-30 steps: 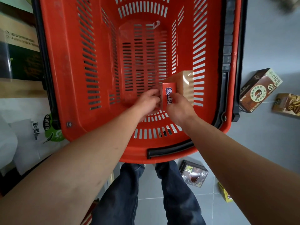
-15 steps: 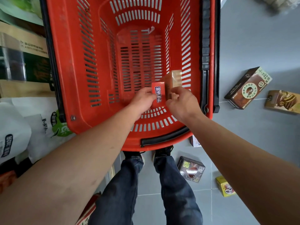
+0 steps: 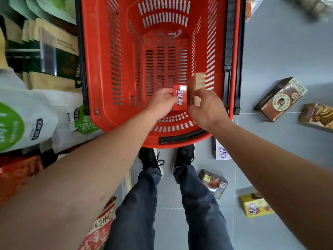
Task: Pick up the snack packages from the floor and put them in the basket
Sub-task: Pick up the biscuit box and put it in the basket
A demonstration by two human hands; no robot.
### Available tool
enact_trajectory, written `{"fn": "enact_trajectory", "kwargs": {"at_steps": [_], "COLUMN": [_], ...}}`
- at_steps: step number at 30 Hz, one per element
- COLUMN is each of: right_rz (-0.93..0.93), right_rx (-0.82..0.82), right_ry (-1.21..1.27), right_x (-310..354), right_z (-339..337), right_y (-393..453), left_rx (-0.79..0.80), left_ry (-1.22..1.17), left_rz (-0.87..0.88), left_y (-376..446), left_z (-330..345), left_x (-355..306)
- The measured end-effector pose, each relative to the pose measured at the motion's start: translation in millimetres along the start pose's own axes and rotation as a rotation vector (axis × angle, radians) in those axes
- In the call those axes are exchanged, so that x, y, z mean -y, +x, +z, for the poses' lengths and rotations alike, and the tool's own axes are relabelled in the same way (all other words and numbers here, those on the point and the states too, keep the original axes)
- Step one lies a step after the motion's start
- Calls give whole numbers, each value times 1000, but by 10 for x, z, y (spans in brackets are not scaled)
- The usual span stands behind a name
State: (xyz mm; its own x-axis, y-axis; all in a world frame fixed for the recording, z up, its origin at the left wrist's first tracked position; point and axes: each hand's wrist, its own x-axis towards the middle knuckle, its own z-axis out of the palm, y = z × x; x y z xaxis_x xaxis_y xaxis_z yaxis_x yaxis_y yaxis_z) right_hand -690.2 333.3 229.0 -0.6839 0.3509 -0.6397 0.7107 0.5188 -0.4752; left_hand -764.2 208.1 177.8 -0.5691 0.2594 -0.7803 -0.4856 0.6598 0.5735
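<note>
Over the red basket's [image 3: 100, 69] near end, the left hand [image 3: 160, 103] pinches a red box [image 3: 179, 97] and the right hand [image 3: 207, 107] a tan box [image 3: 195, 89]. Best lower both flat to the floor of the basket before letting go.

basket [image 3: 100, 69] interior open ahead; shelf bags [image 3: 27, 120] crowd left, floor right free

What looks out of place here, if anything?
Snack boxes lie scattered on the grey floor right of the red basket: a brown box, a dark box and a yellow box, each at a different angle.
</note>
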Motion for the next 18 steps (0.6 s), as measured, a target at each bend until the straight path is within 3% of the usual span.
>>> {"fn": "enact_trajectory", "kwargs": {"at_steps": [10, 18], "right_rz": [51, 236], "right_rx": [-124, -191], "right_ry": [11, 35], "right_x": [-323, -925], "right_z": [23, 184], "right_y": [-1230, -2317], "left_rx": [-70, 58], "left_ry": [172, 318], "left_rz": [231, 341], "left_y": [-1191, -2093], "left_z": [-131, 267], "left_x": [74, 387]}}
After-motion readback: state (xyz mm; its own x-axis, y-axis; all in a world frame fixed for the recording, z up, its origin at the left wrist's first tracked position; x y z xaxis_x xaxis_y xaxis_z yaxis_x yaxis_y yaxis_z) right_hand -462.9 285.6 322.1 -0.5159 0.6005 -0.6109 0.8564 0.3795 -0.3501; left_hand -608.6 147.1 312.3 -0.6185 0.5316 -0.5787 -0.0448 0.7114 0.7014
